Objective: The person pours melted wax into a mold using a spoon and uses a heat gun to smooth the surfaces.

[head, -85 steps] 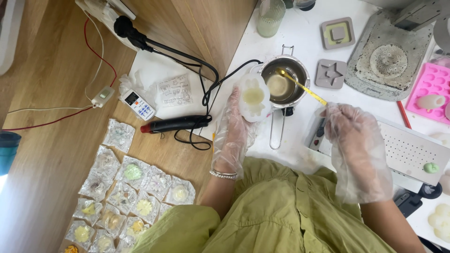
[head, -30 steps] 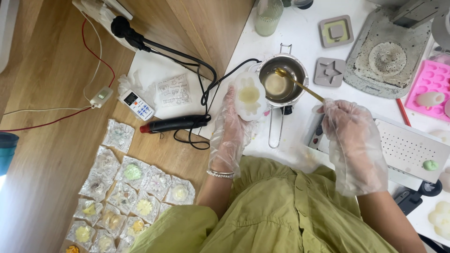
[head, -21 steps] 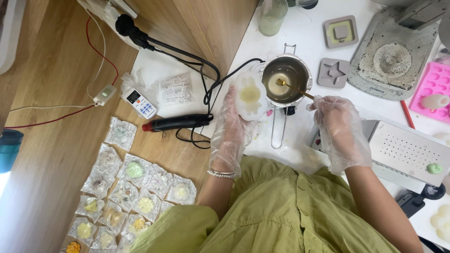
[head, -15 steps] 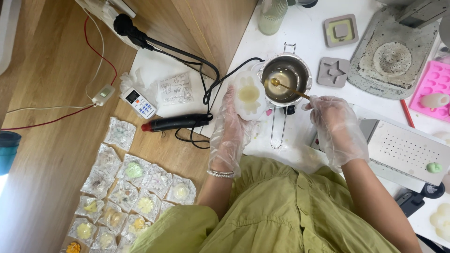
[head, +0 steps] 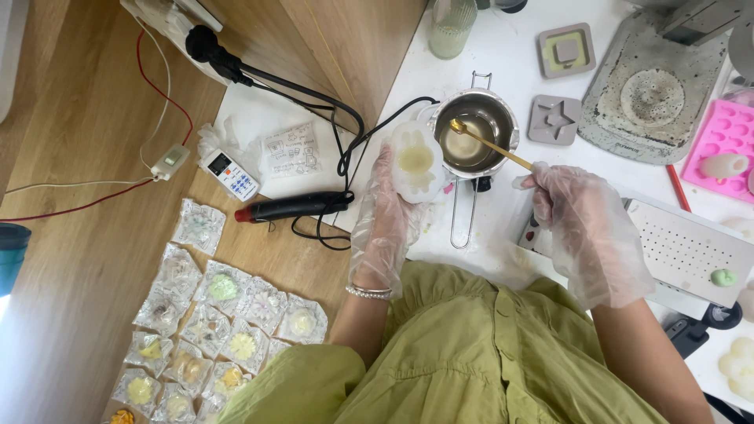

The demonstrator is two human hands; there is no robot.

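Wrapped pieces lay on the floor at left. The left hand cupped a white rabbit mould level beside the pot; right hand fingers pinched a gold spoon over it, keeping drips contained.

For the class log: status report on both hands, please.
Left hand grips white mould. Right hand grips gold spoon, bowl at melting pot rim. Nothing between spoon and mould.
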